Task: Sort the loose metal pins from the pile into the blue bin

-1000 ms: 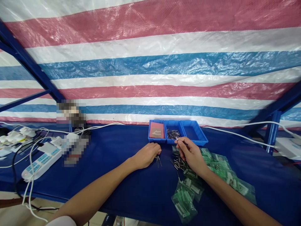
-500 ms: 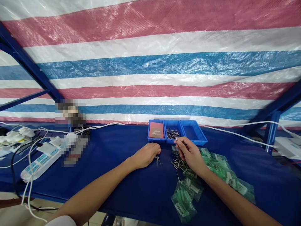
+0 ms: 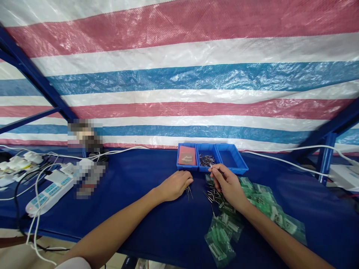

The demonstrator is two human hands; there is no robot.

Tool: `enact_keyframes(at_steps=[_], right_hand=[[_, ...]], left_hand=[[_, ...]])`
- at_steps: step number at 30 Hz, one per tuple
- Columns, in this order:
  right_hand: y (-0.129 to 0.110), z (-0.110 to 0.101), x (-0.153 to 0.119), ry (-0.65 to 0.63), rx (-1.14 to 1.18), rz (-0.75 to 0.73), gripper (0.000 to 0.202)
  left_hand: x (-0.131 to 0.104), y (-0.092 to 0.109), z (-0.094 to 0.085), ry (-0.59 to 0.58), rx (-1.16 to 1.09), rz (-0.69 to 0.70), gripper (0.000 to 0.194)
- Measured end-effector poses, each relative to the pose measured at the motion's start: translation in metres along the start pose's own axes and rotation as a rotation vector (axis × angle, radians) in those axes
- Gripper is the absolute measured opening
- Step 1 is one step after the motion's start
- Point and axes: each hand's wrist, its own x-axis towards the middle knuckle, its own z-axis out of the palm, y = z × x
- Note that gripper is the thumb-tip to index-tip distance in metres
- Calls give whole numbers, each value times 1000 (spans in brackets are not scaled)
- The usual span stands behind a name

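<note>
My left hand [image 3: 175,186] rests on the blue table with its fingers curled closed. Several thin metal rods [image 3: 189,193] stick out from beneath its fingertips. Just in front of the bins, my right hand [image 3: 228,186] pinches a small thin metal rod [image 3: 211,166] between thumb and fingers; most of it is hidden. A loose pile of dark metal rods [image 3: 209,196] lies below and left of this hand. More rods [image 3: 206,160] fill the middle blue bin [image 3: 205,147]. The left bin [image 3: 177,164] holds a pink piece [image 3: 187,149] with a clear bag on it.
Small clear bags with green contents [image 3: 220,239] lie near the front, and more green bags [image 3: 266,200] spread under my right forearm. A third blue bin [image 3: 231,157] stands at the right. Left are a power strip [image 3: 50,192] and cables; a striped tarp [image 3: 179,78] hangs behind.
Both hands keep nearly the same place and grip. The whole view has shifted very slightly.
</note>
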Motion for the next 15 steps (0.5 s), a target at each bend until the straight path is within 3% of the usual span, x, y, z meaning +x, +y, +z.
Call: enact_keyframes(at_steps=[10, 15], right_hand=[[0, -1, -1, -8, -7, -2, 42], [1, -2, -1, -5, -1, 3, 42]], left_hand=[[-1, 1, -1, 3, -11, -33, 33], [-2, -4, 2, 16, -14, 18, 33]])
